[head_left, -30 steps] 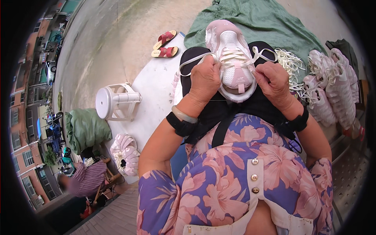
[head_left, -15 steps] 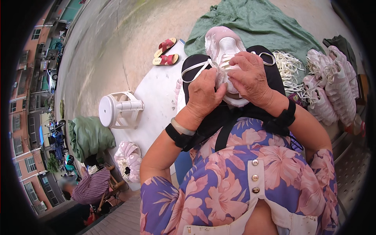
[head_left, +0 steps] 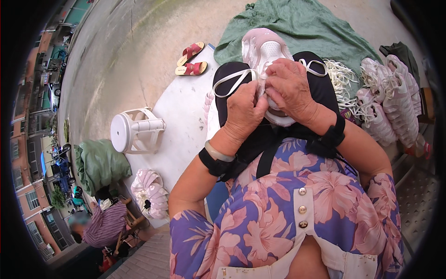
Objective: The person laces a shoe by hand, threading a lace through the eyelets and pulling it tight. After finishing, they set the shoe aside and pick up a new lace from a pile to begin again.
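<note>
A pale pink and white sneaker (head_left: pixel 264 49) rests on the black apron (head_left: pixel 320 88) over my lap, toe pointing away from me. My left hand (head_left: pixel 244 109) pinches a white shoelace (head_left: pixel 232 81) that loops out to the left of the shoe. My right hand (head_left: pixel 292 88) lies over the shoe's tongue and eyelets, fingers closed on the lace there. A second loop of lace (head_left: pixel 313 67) shows just right of my right hand. Both wrists wear black bands.
A heap of loose white laces (head_left: pixel 341 79) and a row of finished pink sneakers (head_left: pixel 390 104) lie to my right. Green cloth (head_left: pixel 297 23) spreads ahead. Red sandals (head_left: pixel 191 58), a tipped white stool (head_left: pixel 134 132), a green bundle (head_left: pixel 100 162), more pink shoes (head_left: pixel 148 193) and another seated person (head_left: pixel 104 223) are left.
My hands have moved closer together over the shoe's laces. The right hand has slid from the shoe's right side onto its tongue, and the left hand has drawn a lace loop out leftward.
</note>
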Tool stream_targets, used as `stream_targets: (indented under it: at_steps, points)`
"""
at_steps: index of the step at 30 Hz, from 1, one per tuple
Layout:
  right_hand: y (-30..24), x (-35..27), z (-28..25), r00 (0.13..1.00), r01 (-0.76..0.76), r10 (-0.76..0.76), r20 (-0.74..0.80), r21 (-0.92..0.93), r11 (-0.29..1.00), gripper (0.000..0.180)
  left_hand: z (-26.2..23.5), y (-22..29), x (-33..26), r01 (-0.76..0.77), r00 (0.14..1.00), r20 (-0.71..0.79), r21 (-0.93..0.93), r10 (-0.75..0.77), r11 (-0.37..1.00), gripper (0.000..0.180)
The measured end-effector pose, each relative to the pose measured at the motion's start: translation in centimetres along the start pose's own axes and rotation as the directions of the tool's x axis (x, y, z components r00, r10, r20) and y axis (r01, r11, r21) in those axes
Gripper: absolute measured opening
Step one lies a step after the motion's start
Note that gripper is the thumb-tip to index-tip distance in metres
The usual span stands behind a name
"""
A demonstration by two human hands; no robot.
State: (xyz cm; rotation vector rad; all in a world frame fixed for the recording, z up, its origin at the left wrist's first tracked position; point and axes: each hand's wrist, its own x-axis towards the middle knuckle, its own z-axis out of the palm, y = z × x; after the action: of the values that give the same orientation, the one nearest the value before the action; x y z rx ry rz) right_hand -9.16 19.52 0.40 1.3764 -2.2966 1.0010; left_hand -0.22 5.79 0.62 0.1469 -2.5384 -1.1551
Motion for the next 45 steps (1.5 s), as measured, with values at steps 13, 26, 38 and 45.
stream_targets:
  at_steps: [13, 26, 38, 45]
  points:
    - [-1.2, 1.5, 0.1, 0.996, 0.077, -0.068, 0.057, -0.180, 0.981, 0.015, 0.3, -0.5, 0.5, -0.201, 0.978, -0.040, 0.088, 0.205, 0.976, 0.026]
    - [7.5, -13.2, -13.1, 0.986, -0.091, 0.131, 0.103, -0.322, 0.942, 0.010, -0.2, 0.0, -0.4, -0.135, 0.991, 0.006, 0.128, 0.135, 0.983, 0.019]
    - [4.9, -9.6, -10.0, 0.982, -0.114, 0.138, 0.132, -0.171, 0.979, 0.026, -1.8, -2.6, 4.2, 0.020, 0.996, 0.075, 0.316, -0.045, 0.949, 0.024]
    - [3.7, -7.0, -7.6, 0.989, -0.081, 0.088, 0.118, -0.069, 0.994, 0.033, -2.9, -3.6, 5.7, -0.022, 0.975, 0.220, 0.277, -0.041, 0.961, 0.018]
